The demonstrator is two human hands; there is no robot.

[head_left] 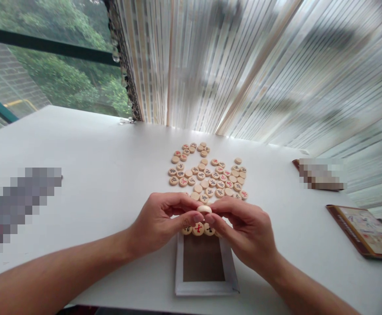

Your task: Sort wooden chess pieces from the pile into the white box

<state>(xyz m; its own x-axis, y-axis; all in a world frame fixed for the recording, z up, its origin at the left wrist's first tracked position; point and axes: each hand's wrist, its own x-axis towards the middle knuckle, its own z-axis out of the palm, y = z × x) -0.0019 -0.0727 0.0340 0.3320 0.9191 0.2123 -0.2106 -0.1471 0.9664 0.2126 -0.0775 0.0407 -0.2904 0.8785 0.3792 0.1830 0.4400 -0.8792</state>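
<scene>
A round wooden piece (204, 210) is pinched between the thumbs and fingers of my left hand (164, 221) and my right hand (245, 225). Both hands hold it above the far end of an open white box (207, 288) with a brown bottom. Just below the fingers, a row of round pieces with red and black characters (198, 228) lies across that end of the box. Beyond my hands, many similar pieces (220, 184) are scattered on the white table (112, 175), some showing characters and some plain.
At the right, a brown-edged illustrated box or book (364, 229) lies on the table, with another brown object (325, 180) farther back. A blurred-out grey shape (10, 210) is at the left. Striped curtains (210, 65) and a window (62, 65) stand behind.
</scene>
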